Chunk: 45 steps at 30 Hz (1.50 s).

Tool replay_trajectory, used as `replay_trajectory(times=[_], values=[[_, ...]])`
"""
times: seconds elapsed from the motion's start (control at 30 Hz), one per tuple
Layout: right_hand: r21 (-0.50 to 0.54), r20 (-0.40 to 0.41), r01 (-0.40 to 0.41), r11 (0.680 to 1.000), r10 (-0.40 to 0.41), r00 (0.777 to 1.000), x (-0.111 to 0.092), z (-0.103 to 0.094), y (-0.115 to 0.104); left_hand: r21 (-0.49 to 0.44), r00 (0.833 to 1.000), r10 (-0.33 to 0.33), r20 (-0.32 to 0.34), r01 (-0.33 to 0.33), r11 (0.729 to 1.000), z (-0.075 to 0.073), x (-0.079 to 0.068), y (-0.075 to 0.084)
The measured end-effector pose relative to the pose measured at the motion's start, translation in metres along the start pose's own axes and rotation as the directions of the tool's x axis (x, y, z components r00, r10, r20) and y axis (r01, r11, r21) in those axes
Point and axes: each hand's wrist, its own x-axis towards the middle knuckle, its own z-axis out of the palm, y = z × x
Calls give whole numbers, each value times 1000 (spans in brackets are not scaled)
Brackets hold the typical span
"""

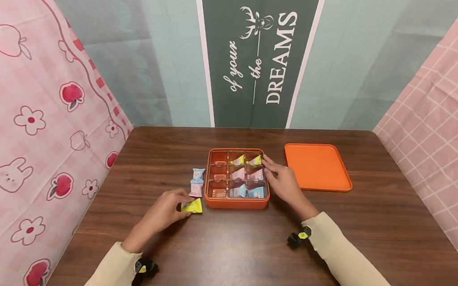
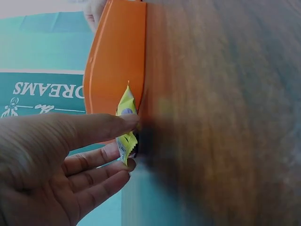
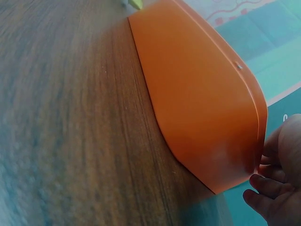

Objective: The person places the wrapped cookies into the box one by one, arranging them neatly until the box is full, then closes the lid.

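My left hand (image 1: 167, 210) pinches a small yellow wrapped candy (image 1: 194, 206) between thumb and fingers at the box's near left corner; the left wrist view shows the candy (image 2: 126, 125) tilted on edge. Farther back lie a pink wrapped candy (image 1: 195, 189) and a blue one (image 1: 197, 175) on the table. The orange box (image 1: 236, 203) has compartments in three rows. Its middle and right columns hold candies, yellow at the back, pink between, blue in front; the left column shows bare bottoms. My right hand (image 1: 284, 181) touches the box's right side near its back corner with relaxed fingers.
An orange lid (image 1: 317, 167) lies flat on the dark wooden table (image 1: 236, 256), to the right of the box. Cloth hangings enclose the table: a pink patterned one (image 1: 51, 138) at left, a lettered green one (image 1: 254, 73) behind, a pink checked one (image 1: 449, 111) at right.
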Motion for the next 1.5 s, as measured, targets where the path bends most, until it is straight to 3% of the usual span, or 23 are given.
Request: replay_trajectory(times=[0.27, 0.53, 0.67, 0.87, 1.13, 1.5], values=[[-3, -5, 12, 1000, -12, 1000, 0, 0, -1, -157, 995, -89, -53, 80, 984, -6, 2, -1], [12, -7, 10, 1000, -9, 1000, 0, 0, -1, -318, 981, -94, -171, 36, 948, -8, 7, -3], [9, -10, 18, 1000, -18, 1000, -1, 0, 0, -384, 973, -122, -195, 38, 922, -12, 12, 0], [4, -9, 18, 1000, -18, 1000, 0, 0, 2, -407, 970, -149, -194, 58, 912, -15, 23, 4], [-7, -12, 23, 1000, -23, 1000, 2, 2, 3, -426, 961, -141, -237, 28, 904, -16, 39, 6], [-12, -1, -11, 1000, 11, 1000, -1, 3, 2, -418, 954, -159, -253, 41, 908, -13, 50, 2]])
